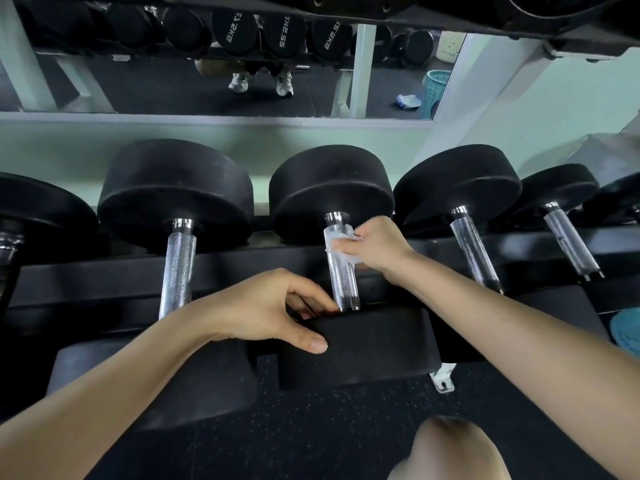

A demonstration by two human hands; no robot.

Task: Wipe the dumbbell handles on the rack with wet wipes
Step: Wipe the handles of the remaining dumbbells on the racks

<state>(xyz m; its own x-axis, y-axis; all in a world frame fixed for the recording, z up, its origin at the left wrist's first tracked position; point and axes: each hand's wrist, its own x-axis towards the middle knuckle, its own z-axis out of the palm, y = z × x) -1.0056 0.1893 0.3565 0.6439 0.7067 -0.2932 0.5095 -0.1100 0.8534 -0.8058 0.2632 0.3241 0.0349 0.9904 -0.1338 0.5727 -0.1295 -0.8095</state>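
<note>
Black dumbbells with chrome knurled handles lie side by side on a dark rack (519, 244). My right hand (375, 249) holds a white wet wipe (337, 242) wrapped round the upper part of the middle dumbbell's handle (343, 282), just below its far head (330, 192). My left hand (266, 311) grips the top edge of that dumbbell's near head (374, 344), thumb on its front face and fingers curled behind it. Bare handles stand to the left (177, 268) and right (474, 247).
A mirror (214, 84) on the green wall behind the rack reflects more dumbbells, a person's shoes, a teal basket (435, 90) and a crumpled wipe. An upper rack shelf (485, 15) hangs overhead. My knee (450, 452) shows at the bottom, over speckled black flooring.
</note>
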